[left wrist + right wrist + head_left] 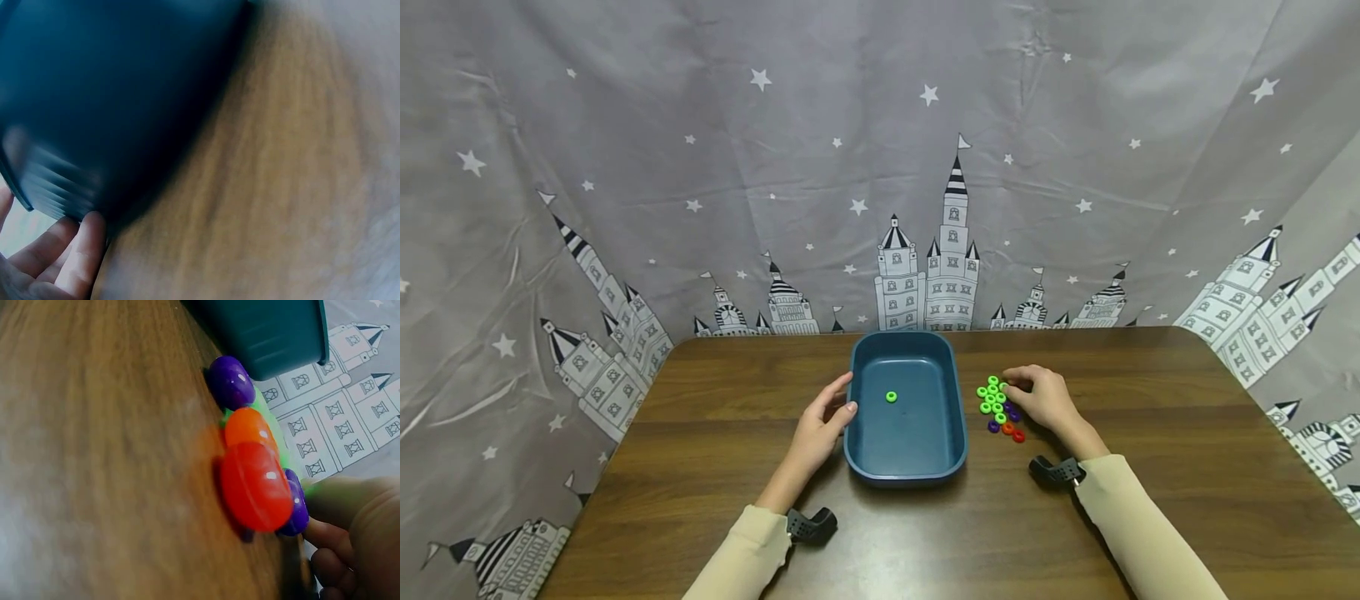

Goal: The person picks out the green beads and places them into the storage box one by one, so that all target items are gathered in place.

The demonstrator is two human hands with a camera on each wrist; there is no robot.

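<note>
A blue rectangular tray (pixel 904 478) stands on the table, one small green ring (pixel 891 397) lying inside it. Against the tray's left wall rests my left hand (pixel 822 423); in the left wrist view its fingers (pixel 87 250) touch the outer wall near the rim. To the right of the tray lies a cluster of small green rings (pixel 986 407). My right hand (pixel 1043 400) is at the far right side of this cluster, its thumb and index finger pinching a green ring (pixel 1003 387). Purple (pixel 232 382), orange (pixel 250 428) and red rings (pixel 257 487) lie nearest me in the cluster.
The brown wooden table (pixel 715 467) extends on both sides of the tray. A grey curtain (pixel 850 108) printed with stars and castles hangs behind its back edge. Black bands (pixel 812 527) sit on both wrists.
</note>
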